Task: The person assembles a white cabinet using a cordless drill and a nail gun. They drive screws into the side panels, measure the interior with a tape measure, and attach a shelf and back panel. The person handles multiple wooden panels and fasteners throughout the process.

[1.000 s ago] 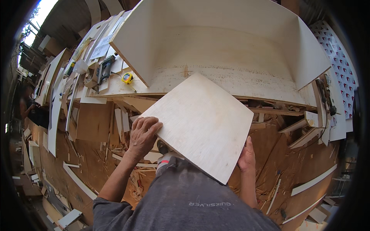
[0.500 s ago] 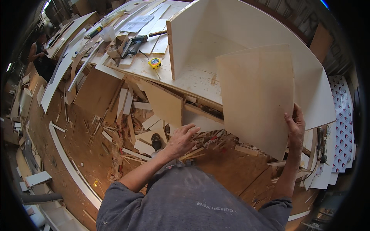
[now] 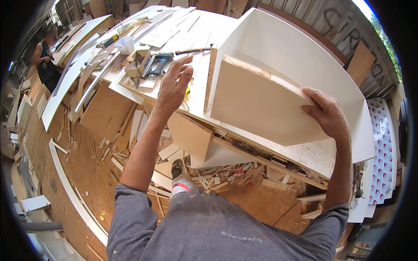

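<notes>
1. Well, the pale board [image 3: 261, 102] is tilted across the opening of the white box [image 3: 313, 65].
2. The right hand [image 3: 326, 111] has its grip closed on the board's upper edge.
3. The left hand [image 3: 174, 87] hangs near the nail gun [image 3: 156, 65], grip open.
4. Beyond, the desk [image 3: 198, 82] bears a small carton [image 3: 138, 62].

Your flat, cream-faced board [image 3: 261, 104] stands on edge, its broad side toward you, its raw-wood top edge sloping down rightward. It sits at the white box's [image 3: 313, 61] open front, near the left wall.
</notes>
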A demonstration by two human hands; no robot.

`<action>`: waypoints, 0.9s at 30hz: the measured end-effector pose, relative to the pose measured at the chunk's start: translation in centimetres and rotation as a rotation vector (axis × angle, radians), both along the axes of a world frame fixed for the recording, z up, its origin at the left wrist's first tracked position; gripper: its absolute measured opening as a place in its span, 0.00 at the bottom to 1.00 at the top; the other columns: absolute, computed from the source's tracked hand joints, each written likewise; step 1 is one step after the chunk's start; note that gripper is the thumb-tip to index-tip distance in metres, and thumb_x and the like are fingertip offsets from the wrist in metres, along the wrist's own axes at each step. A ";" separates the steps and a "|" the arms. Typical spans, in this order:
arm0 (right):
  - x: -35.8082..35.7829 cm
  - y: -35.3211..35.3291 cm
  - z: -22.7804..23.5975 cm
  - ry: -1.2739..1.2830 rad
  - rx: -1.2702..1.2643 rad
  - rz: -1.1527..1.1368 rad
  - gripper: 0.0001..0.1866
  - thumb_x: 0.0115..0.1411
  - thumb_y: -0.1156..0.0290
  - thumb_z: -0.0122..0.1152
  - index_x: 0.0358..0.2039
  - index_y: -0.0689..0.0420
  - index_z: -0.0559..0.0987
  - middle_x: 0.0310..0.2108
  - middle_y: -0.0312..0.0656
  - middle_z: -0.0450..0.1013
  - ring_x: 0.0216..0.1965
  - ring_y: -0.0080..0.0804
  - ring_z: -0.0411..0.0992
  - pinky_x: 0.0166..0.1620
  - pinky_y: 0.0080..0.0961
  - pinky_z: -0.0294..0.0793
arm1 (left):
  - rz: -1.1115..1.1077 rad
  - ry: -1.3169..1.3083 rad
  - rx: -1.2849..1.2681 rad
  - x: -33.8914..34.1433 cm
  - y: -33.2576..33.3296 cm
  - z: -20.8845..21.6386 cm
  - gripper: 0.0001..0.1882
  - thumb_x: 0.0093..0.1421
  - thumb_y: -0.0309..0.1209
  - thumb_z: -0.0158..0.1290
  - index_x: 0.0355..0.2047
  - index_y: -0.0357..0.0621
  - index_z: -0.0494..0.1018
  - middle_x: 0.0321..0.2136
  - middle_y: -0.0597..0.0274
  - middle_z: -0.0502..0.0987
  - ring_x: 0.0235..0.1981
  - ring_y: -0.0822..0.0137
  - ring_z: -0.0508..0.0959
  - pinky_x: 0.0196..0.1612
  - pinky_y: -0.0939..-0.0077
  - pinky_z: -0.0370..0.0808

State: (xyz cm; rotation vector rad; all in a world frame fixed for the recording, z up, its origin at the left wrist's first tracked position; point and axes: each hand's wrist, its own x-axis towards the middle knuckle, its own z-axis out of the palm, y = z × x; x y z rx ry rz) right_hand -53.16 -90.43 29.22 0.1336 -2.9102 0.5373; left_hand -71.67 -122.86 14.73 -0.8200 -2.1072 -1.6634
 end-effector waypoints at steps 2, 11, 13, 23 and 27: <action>-2.8 -1.3 -0.3 -0.058 -0.019 -0.019 0.21 0.56 0.71 0.62 0.51 0.58 0.74 0.44 0.47 0.75 0.43 0.39 0.74 0.47 0.32 0.73 | -0.085 -0.014 0.002 -1.4 0.6 1.3 0.22 0.68 0.42 0.43 0.57 0.43 0.65 0.53 0.51 0.70 0.52 0.60 0.73 0.54 0.66 0.70; -8.8 -2.1 -2.7 -0.145 -0.138 -0.158 0.21 0.55 0.74 0.62 0.52 0.57 0.74 0.45 0.44 0.75 0.45 0.35 0.74 0.49 0.28 0.74 | -0.289 0.155 -0.189 -7.3 2.9 2.1 0.25 0.60 0.36 0.55 0.58 0.57 0.65 0.54 0.56 0.68 0.55 0.54 0.72 0.53 0.59 0.75; -9.0 -2.6 -2.8 -0.153 -0.180 -0.220 0.22 0.55 0.76 0.62 0.51 0.57 0.74 0.45 0.44 0.75 0.45 0.34 0.74 0.49 0.27 0.74 | -0.318 0.165 -0.188 -8.3 2.9 1.8 0.27 0.58 0.33 0.58 0.58 0.58 0.65 0.53 0.58 0.69 0.53 0.55 0.73 0.51 0.60 0.75; -8.4 -6.6 -4.5 0.059 0.156 -0.478 0.32 0.47 0.77 0.66 0.56 0.52 0.71 0.51 0.41 0.69 0.55 0.39 0.66 0.58 0.35 0.65 | -0.300 -0.291 -0.496 -17.6 -3.3 -8.1 0.26 0.61 0.40 0.53 0.58 0.48 0.65 0.55 0.49 0.68 0.56 0.56 0.70 0.58 0.58 0.67; -7.3 -7.5 -5.4 0.201 0.228 -0.511 0.35 0.46 0.76 0.67 0.57 0.51 0.69 0.57 0.42 0.65 0.60 0.41 0.61 0.62 0.39 0.62 | -0.194 -0.193 -0.985 -19.6 -3.2 -17.2 0.30 0.56 0.44 0.57 0.57 0.49 0.65 0.56 0.46 0.66 0.58 0.51 0.66 0.57 0.54 0.65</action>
